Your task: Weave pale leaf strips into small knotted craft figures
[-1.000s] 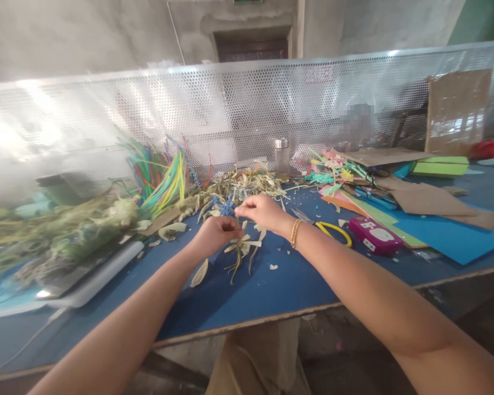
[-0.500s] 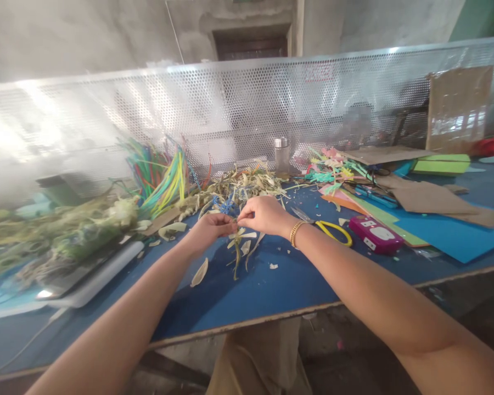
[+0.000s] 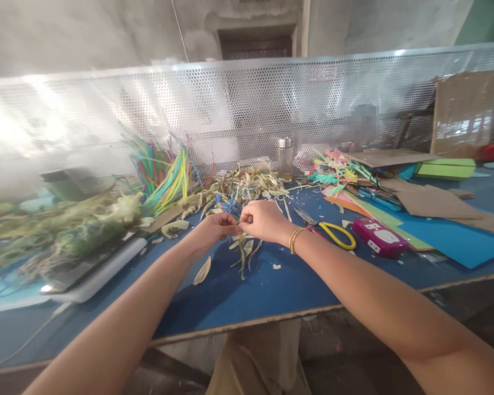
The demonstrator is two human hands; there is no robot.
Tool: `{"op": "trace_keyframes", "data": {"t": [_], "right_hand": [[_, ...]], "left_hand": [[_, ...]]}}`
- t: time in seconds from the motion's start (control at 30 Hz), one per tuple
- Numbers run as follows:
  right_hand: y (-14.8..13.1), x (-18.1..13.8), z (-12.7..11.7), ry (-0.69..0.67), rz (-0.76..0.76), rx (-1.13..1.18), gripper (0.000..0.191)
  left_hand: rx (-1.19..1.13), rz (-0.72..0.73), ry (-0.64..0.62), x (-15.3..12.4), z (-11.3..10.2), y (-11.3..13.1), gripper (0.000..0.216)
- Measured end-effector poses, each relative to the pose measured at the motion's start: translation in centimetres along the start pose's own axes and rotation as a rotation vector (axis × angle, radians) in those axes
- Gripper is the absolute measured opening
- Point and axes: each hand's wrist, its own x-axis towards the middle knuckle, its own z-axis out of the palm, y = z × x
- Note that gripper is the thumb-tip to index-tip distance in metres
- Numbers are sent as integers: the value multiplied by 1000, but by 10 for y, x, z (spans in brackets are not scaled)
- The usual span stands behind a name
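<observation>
My left hand (image 3: 219, 229) and my right hand (image 3: 263, 219) meet over the middle of the table, both closed with fingertips pinched together. Just below them a small bunch of dried, greenish-brown plant strips (image 3: 242, 258) reaches down from the fingers. The exact spot where they pinch is hidden by the fingers. Behind the hands is a blue spiky piece (image 3: 227, 204), beside a heap of pale dried husk strips (image 3: 255, 181). One loose pale husk piece (image 3: 202, 271) lies in front of my left hand.
Right of my hands lie scissors (image 3: 337, 235) with yellow and red handles, a purple box-like device (image 3: 379, 237) and coloured paper (image 3: 461, 236). Colourful thin strips (image 3: 164, 175) stand back left, near a white power bank-like slab (image 3: 107, 271). A bottle (image 3: 285, 156) stands before the perforated metal screen (image 3: 168, 104).
The view has shifted slightly, so things on the table sit a little further right. My hands stay pinched together, and the right fingers have curled slightly more.
</observation>
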Motion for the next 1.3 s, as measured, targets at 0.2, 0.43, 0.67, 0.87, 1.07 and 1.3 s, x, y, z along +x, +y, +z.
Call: {"op": "trace_keyframes", "data": {"t": [0.2, 0.43, 0.67, 0.87, 1.07, 1.3], "right_hand": [[-7, -3, 1, -37, -62, -63, 10], [5, 0, 2, -41, 67, 100, 10], [11, 1, 6, -37, 76, 134, 11], [10, 1, 6, 18, 114, 143, 7], [8, 1, 6, 28, 142, 168, 7], [6, 1, 12, 17, 215, 288, 7]], "left_hand": [[-141, -54, 33, 4, -6, -4, 31], [-44, 61, 38, 5, -9, -4, 30], [35, 198, 73, 5, -6, -6, 32], [89, 287, 110, 1, -1, 0, 29], [74, 329, 170, 3, 3, 0, 26], [344, 399, 327, 4, 3, -8, 14]]}}
